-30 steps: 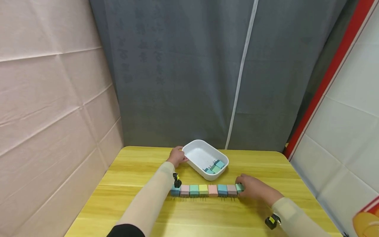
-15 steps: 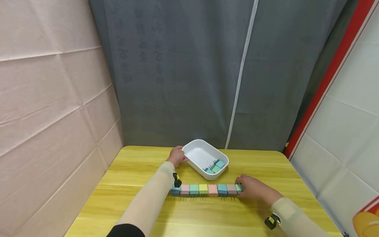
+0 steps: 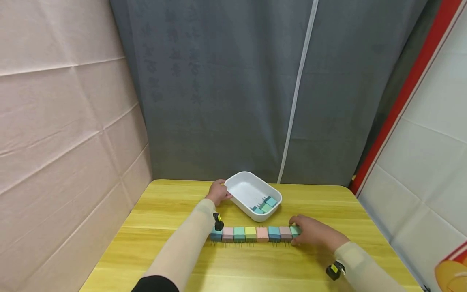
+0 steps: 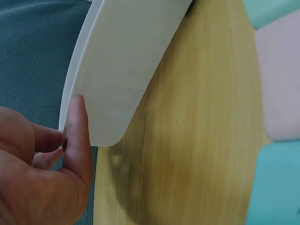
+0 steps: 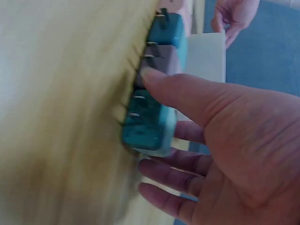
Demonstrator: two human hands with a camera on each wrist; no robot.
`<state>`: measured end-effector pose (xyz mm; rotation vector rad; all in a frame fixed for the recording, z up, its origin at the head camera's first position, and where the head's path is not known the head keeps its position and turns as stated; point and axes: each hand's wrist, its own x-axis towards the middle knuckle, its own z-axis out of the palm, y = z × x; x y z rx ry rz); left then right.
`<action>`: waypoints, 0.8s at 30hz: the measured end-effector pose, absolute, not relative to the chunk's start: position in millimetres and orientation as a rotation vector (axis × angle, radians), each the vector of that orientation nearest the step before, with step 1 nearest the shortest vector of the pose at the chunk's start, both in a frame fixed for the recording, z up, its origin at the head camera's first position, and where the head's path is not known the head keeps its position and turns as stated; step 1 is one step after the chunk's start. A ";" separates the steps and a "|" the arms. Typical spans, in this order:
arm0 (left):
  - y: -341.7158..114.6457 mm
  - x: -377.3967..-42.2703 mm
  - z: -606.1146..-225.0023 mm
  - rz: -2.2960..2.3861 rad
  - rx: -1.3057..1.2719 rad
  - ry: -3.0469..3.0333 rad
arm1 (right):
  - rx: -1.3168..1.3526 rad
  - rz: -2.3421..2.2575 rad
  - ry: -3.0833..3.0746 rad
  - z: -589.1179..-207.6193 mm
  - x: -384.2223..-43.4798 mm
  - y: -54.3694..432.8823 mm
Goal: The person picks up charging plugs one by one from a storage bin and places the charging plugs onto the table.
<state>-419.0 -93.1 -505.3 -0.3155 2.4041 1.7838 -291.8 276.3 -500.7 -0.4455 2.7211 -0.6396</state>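
Observation:
My left hand [image 3: 217, 192] pinches the left rim of a white plastic tub [image 3: 243, 187], thumb outside and fingers at the rim in the left wrist view. In the tub's near right corner lie several small pastel plug-like blocks [image 3: 266, 208] with prongs. Closer to me runs a straight row of similar blocks in blue, mauve, green, yellow and pink [image 3: 262, 234], thin prongs facing me. At the row's right end my right hand [image 3: 316, 232] holds the green block [image 5: 146, 123]; its thumb lies across the edge of the neighbouring mauve block [image 5: 161, 58], other fingers behind.
The yellow wood-grain table [image 3: 175, 227] carries everything. A grey curtain [image 3: 219, 101] hangs right behind its far edge. Pale cloth [image 3: 73, 162] covers the left side, and a white panel with a red border [image 3: 408, 89] stands at the right.
My right hand's fingers have shifted very slightly leftward along the row's end. The left hand, tub and blocks look the same as before.

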 end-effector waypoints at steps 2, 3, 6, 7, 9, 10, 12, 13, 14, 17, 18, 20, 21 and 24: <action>-92.7 -418.5 -504.8 1.787 -0.317 2.401 | -0.442 -0.637 2.719 -495.2 -292.6 277.0; -92.6 -418.1 -504.4 1.790 -0.316 2.395 | -0.447 -0.631 2.725 -491.8 -293.2 276.7; -92.6 -418.4 -504.6 1.792 -0.313 2.394 | -0.498 -0.623 2.771 -480.7 -297.5 272.4; -92.9 -418.5 -504.2 1.791 -0.312 2.393 | -0.524 -0.625 2.794 -477.5 -299.7 270.0; -93.6 -419.2 -503.9 1.789 -0.316 2.395 | -0.586 -0.631 2.839 -470.7 -305.5 262.7; -93.7 -419.7 -504.2 1.786 -0.316 2.400 | -0.626 -0.629 2.860 -467.6 -309.0 258.4; -93.9 -420.9 -504.7 1.783 -0.318 2.405 | -0.693 -0.628 2.887 -462.5 -317.2 248.0; -94.4 -421.5 -504.8 1.782 -0.320 2.405 | -0.728 -0.625 2.892 -459.8 -321.6 241.7; -95.1 -422.0 -504.9 1.785 -0.316 2.409 | -0.766 -0.626 2.889 -457.1 -326.3 235.0; -96.4 -423.4 -505.4 1.795 -0.314 2.411 | -0.877 -0.628 2.843 -452.1 -341.5 214.4; -96.3 -423.8 -505.9 1.796 -0.314 2.411 | -0.915 -0.623 2.817 -451.5 -346.8 208.0; -95.9 -424.6 -507.3 1.802 -0.316 2.406 | -0.975 -0.606 2.761 -451.9 -356.7 195.9; -95.5 -424.8 -508.2 1.806 -0.322 2.400 | -0.991 -0.586 2.733 -453.1 -361.3 190.2; -94.1 -425.2 -509.9 1.806 -0.328 2.394 | -1.029 -0.495 2.660 -457.4 -373.8 175.2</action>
